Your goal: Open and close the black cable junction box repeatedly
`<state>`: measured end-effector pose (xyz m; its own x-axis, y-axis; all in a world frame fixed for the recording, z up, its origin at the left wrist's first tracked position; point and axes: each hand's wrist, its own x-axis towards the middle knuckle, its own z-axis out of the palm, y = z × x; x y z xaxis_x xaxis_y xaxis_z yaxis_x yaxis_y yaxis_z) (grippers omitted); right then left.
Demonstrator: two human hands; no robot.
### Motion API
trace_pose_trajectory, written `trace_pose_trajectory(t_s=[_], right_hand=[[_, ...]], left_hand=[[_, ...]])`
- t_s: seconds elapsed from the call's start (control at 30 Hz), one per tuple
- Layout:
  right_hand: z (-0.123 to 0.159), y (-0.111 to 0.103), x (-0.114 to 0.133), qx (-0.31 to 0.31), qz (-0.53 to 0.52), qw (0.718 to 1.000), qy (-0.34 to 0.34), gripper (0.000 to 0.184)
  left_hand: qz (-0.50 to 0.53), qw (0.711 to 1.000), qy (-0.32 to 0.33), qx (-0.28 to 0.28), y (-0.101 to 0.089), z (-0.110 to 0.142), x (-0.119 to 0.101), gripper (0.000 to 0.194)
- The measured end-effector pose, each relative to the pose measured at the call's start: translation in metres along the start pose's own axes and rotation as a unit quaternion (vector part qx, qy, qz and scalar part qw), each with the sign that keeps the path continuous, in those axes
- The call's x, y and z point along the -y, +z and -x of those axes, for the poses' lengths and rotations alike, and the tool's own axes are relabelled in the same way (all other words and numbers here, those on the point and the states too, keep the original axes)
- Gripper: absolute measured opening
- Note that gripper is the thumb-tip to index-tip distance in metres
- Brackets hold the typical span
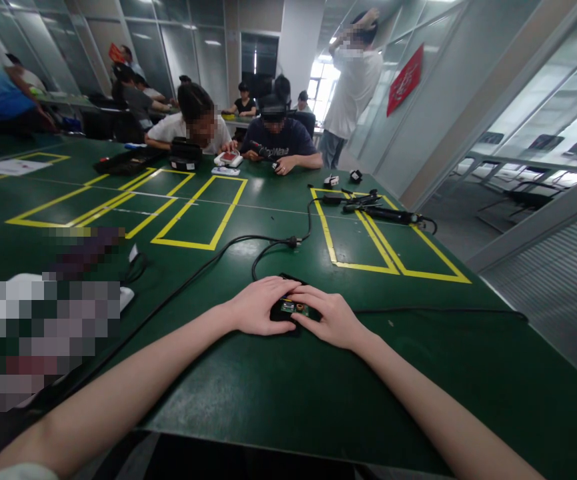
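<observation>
A small black device [288, 309] with a green circuit board showing lies on the green table [278, 400] in front of me. My left hand [258, 305] covers its left side with fingers curled over the top. My right hand [329, 319] grips its right side, fingers bent onto the board. Both hands meet over the device.
A black cable with a plug [292, 242] loops just behind the device, and another cable [443, 310] runs right. Yellow tape rectangles [198, 213] mark the table. Black tools [385, 213] lie far right. Other people sit at the far end; one stands.
</observation>
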<state>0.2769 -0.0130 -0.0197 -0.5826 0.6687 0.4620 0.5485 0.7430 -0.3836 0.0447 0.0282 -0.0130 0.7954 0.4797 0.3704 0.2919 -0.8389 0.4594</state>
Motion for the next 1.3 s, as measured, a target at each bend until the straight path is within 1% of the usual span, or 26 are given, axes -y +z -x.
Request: trace_pose_trajectory(t_s=[0.17,0.27,0.37,0.43,0.57,0.63,0.7,0.77,0.9,1.03,1.3], right_hand=[[-0.001,0.001,0.001,-0.016,-0.010,1.000,0.011,0.035],[-0.001,-0.001,0.002,-0.017,-0.013,1.000,0.012,0.037],[-0.001,-0.010,0.002,-0.018,-0.007,0.999,0.025,0.037],[-0.001,-0.018,-0.001,-0.016,-0.002,0.999,0.034,0.031],[0.002,-0.033,-0.011,0.030,0.024,0.999,0.002,0.010],[0.003,-0.035,-0.016,0.050,0.030,0.998,-0.008,0.009],[0.004,-0.033,-0.019,0.052,0.024,0.998,-0.002,0.012],[0.005,-0.030,-0.021,0.046,0.018,0.999,0.002,0.013],[0.005,-0.022,-0.021,0.034,0.021,0.999,0.008,0.016],[0.004,-0.017,-0.019,0.033,0.028,0.999,0.019,0.020],[0.004,-0.016,-0.021,0.029,0.053,0.997,0.044,0.017]], left_hand=[[0.006,1.000,-0.012,-0.003,0.001,0.003,0.003,0.086],[0.029,0.999,-0.032,-0.005,0.000,0.004,0.006,0.089],[0.052,0.997,-0.045,-0.017,-0.001,0.004,0.008,0.084],[0.057,0.997,-0.045,-0.019,-0.001,0.003,0.009,0.079],[0.050,0.997,-0.051,-0.011,-0.003,0.001,0.006,0.064],[0.041,0.997,-0.057,-0.012,-0.004,0.000,0.005,0.052],[0.035,0.998,-0.059,-0.016,-0.005,-0.001,0.004,0.044],[0.030,0.998,-0.058,-0.021,-0.005,-0.001,0.004,0.041],[0.033,0.997,-0.063,-0.033,-0.003,0.001,0.006,0.040],[0.057,0.996,-0.066,-0.036,-0.001,0.004,0.009,0.044],[0.056,0.995,-0.072,-0.040,0.000,0.004,0.012,0.042]])
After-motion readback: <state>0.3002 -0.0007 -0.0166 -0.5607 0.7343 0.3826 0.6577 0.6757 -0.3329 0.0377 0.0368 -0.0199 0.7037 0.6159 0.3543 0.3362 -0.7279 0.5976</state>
